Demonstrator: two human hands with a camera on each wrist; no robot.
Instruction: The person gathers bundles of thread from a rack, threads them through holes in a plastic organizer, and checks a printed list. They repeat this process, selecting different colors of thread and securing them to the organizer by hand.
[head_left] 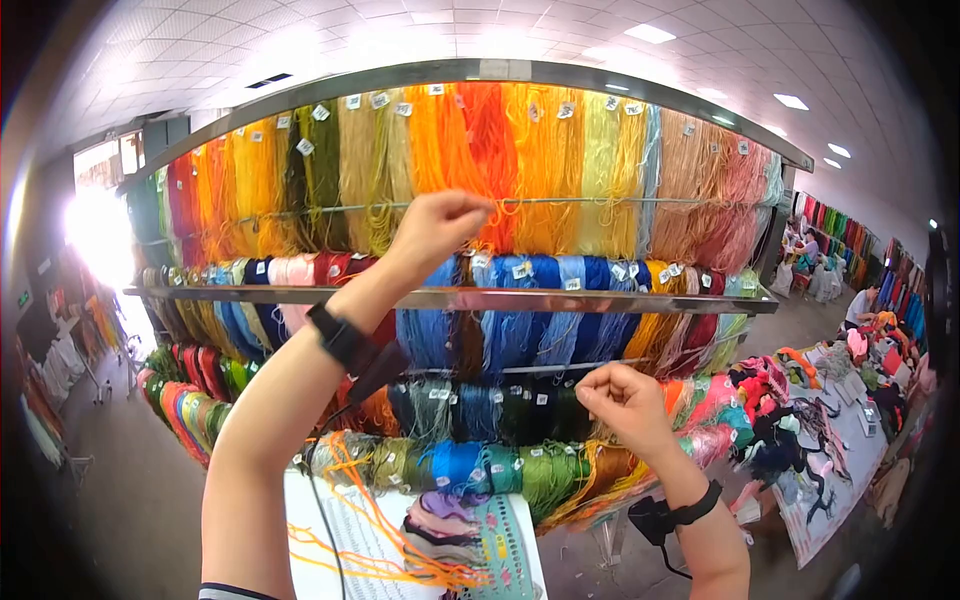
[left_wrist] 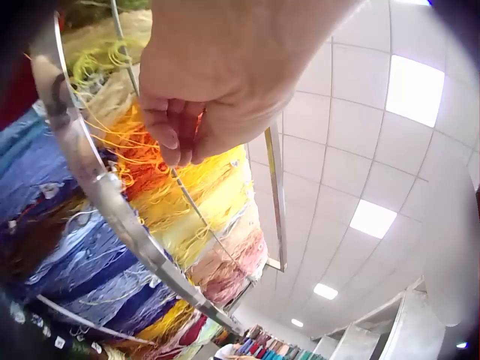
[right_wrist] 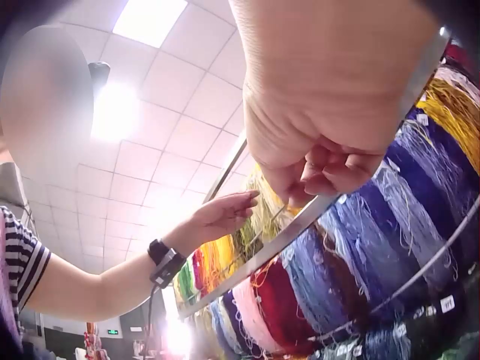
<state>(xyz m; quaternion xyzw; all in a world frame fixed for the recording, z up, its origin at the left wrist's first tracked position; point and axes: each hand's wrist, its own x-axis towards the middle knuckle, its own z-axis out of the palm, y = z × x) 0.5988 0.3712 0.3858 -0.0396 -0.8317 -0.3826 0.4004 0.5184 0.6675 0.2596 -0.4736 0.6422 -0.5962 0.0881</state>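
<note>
Orange thread [head_left: 437, 145] hangs by the left hand [head_left: 435, 230], grip unclear; the right hand [head_left: 630, 405] curls empty. Apparent strand-picking wants a fine pinch.

Lit panels [head_left: 650, 34] stud the tiled ceiling [head_left: 745, 60] above a dull grey floor [head_left: 130, 500]
</note>
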